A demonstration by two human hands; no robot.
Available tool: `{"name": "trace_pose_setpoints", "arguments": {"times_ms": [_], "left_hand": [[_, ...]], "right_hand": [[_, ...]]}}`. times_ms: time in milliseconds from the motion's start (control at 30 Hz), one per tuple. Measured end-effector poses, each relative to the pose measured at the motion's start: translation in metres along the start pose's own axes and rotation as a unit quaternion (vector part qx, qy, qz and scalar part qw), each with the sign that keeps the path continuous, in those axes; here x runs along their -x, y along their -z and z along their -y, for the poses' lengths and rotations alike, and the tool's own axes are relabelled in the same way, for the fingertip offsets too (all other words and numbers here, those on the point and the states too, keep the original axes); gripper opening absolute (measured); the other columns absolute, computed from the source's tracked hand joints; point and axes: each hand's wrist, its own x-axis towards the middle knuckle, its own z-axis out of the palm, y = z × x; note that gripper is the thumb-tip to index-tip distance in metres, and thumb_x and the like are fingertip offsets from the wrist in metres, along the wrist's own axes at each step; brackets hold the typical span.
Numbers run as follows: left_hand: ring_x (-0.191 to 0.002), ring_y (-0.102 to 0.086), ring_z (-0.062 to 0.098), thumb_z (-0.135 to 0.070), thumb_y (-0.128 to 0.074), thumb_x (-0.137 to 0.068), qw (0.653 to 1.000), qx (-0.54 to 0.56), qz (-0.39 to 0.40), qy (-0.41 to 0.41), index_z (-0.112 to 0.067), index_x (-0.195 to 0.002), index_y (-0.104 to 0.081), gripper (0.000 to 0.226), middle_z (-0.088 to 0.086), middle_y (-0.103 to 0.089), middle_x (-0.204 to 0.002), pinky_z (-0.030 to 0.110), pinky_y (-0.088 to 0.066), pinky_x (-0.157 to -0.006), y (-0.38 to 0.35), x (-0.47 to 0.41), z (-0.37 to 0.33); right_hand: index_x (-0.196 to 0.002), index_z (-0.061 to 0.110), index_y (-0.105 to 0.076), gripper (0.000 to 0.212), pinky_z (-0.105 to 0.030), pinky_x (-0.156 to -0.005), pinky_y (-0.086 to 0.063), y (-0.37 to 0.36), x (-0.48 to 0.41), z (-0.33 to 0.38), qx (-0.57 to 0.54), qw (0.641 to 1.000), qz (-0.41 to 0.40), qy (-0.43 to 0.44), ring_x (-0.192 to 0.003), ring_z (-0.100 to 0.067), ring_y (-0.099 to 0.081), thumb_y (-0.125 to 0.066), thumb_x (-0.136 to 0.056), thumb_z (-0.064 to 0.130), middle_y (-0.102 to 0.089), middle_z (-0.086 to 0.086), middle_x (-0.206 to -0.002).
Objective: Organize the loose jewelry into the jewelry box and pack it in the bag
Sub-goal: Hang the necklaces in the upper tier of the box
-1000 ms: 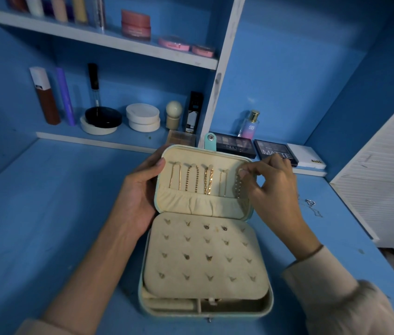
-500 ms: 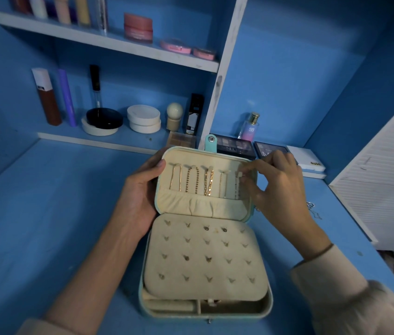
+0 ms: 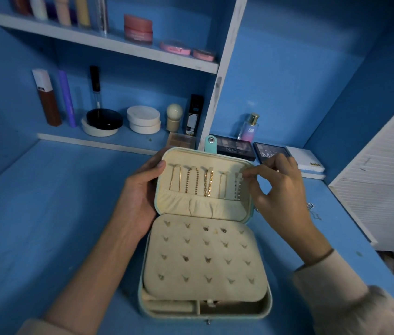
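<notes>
A teal jewelry box (image 3: 269, 298) with cream lining lies open on the blue desk. Its raised lid (image 3: 191, 155) carries several chains hung side by side. My left hand (image 3: 140, 197) grips the lid's left edge, thumb on the inner rim. My right hand (image 3: 278, 189) pinches the top of the rightmost pale chain (image 3: 238, 187) at its hook. The earring pad (image 3: 203, 259) in the base holds a few small studs. A loose silver necklace (image 3: 313, 211) lies on the desk right of my right hand. No bag is in view.
Makeup palettes (image 3: 234, 147) and a white box (image 3: 304, 158) lie just behind the lid, with a perfume bottle (image 3: 249, 126). Shelves at back left hold compacts, tubes and jars. A white slatted panel (image 3: 384, 170) stands at the right.
My right hand's fingertips have shifted slightly up to the top hook of the rightmost chain. The left hand and box stay put.
</notes>
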Motion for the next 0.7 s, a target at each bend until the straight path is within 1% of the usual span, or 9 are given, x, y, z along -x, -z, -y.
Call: {"name": "trace_pose_setpoints", "arguments": {"times_ms": [133, 233, 333, 400, 500, 567, 633, 700], "left_hand": [[-0.082, -0.07, 0.014, -0.017, -0.052, -0.074, 1.0, -0.005, -0.004, -0.003, -0.021, -0.098, -0.07, 0.03, 0.001, -0.074, -0.092, 0.034, -0.05, -0.075, 0.0, -0.001, 0.0], [-0.081, -0.071, 0.014, -0.016, -0.052, -0.075, 1.0, 0.001, -0.004, 0.0, -0.022, -0.091, -0.075, 0.028, 0.001, -0.074, -0.092, 0.034, -0.05, -0.074, 0.001, -0.001, 0.001], [-0.081, -0.07, 0.014, -0.017, -0.052, -0.076, 1.0, 0.0, 0.0, 0.001, -0.023, -0.089, -0.076, 0.028, 0.001, -0.074, -0.092, 0.032, -0.051, -0.072, 0.001, -0.001, 0.001], [-0.081, -0.071, 0.013, -0.017, -0.052, -0.075, 1.0, 0.0, 0.001, 0.002, -0.024, -0.087, -0.076, 0.028, 0.001, -0.074, -0.092, 0.032, -0.052, -0.071, 0.001, -0.002, 0.001], [-0.081, -0.07, 0.013, -0.018, -0.053, -0.074, 1.0, -0.001, -0.003, 0.0, -0.022, -0.098, -0.07, 0.03, 0.0, -0.074, -0.092, 0.031, -0.053, -0.069, 0.001, -0.002, 0.002], [-0.08, -0.07, 0.013, -0.018, -0.052, -0.074, 1.0, -0.004, -0.003, 0.002, -0.021, -0.1, -0.068, 0.031, 0.0, -0.074, -0.091, 0.03, -0.055, -0.067, 0.002, -0.002, 0.002], [-0.079, -0.071, 0.013, -0.018, -0.052, -0.075, 1.0, -0.004, -0.006, 0.004, -0.022, -0.096, -0.07, 0.028, 0.001, -0.074, -0.09, 0.033, -0.052, -0.07, 0.002, -0.002, 0.002], [-0.079, -0.071, 0.013, -0.018, -0.052, -0.075, 1.0, -0.001, -0.008, 0.006, -0.023, -0.088, -0.075, 0.027, 0.001, -0.074, -0.09, 0.034, -0.051, -0.071, 0.002, -0.003, 0.002]], "right_hand": [[-0.087, 0.012, -0.075, 0.02, -0.025, -0.07, -0.03, 0.0, 0.0, 0.001, -0.042, 0.998, 0.013, -0.036, -0.079, -0.011, -0.036, -0.058, -0.077, 0.015, -0.042, 0.006, -0.076], [-0.086, 0.014, -0.074, 0.02, -0.025, -0.07, -0.032, 0.001, 0.001, 0.001, -0.059, 0.997, 0.008, -0.046, -0.079, -0.011, -0.038, -0.056, -0.077, 0.015, -0.041, 0.008, -0.075], [-0.086, 0.013, -0.076, 0.023, -0.024, -0.073, -0.03, 0.001, 0.0, 0.0, -0.06, 0.996, 0.03, -0.059, -0.08, -0.016, -0.041, -0.056, -0.076, 0.015, -0.043, 0.006, -0.076], [-0.088, 0.014, -0.076, 0.023, -0.021, -0.072, -0.027, 0.002, 0.0, -0.003, -0.056, 0.996, 0.044, -0.059, -0.081, -0.016, -0.041, -0.055, -0.076, 0.014, -0.044, 0.004, -0.076], [-0.091, 0.017, -0.075, 0.021, -0.012, -0.072, -0.03, 0.006, 0.002, -0.006, -0.067, 0.994, 0.057, -0.067, -0.082, -0.016, -0.042, -0.059, -0.081, 0.008, -0.045, 0.002, -0.077], [-0.092, 0.02, -0.074, 0.024, -0.007, -0.072, -0.031, 0.009, 0.002, -0.009, -0.084, 0.99, 0.072, -0.089, -0.084, -0.017, -0.045, -0.061, -0.083, 0.001, -0.046, 0.0, -0.079], [-0.087, 0.022, -0.072, 0.027, -0.007, -0.071, -0.031, 0.013, 0.003, -0.011, -0.103, 0.986, 0.08, -0.108, -0.083, -0.016, -0.046, -0.061, -0.083, -0.002, -0.048, 0.001, -0.08], [-0.081, 0.024, -0.07, 0.027, -0.007, -0.072, -0.031, 0.015, 0.004, -0.012, -0.112, 0.986, 0.079, -0.1, -0.083, -0.014, -0.044, -0.061, -0.082, -0.001, -0.048, 0.002, -0.08]]}}
